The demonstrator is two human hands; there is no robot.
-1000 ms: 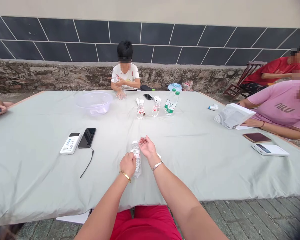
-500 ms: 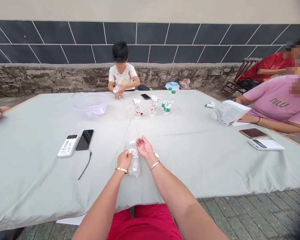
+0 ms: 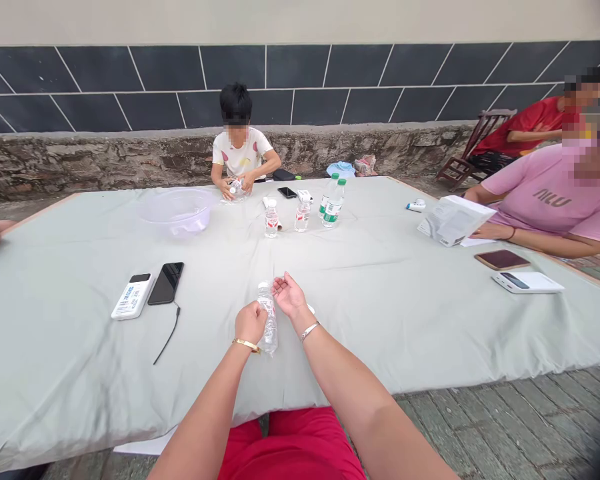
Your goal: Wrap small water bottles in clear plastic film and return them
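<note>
Near the desk's (image 3: 370,320) front edge, the left hand (image 3: 251,323) grips a bottle (image 3: 267,319) with red, unreadable label print, the right hand (image 3: 289,295) loosely open beside it.

Outdoor paved yard: brick paving (image 3: 520,420), rough stone ledge (image 3: 145,160), black-tiled wall (image 3: 300,67).

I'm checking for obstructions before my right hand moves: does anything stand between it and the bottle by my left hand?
Nothing visible does. The right hand is open right beside the neck of the bottle; whether they touch, I cannot tell. The left hand is at the bottle's other side.
</note>
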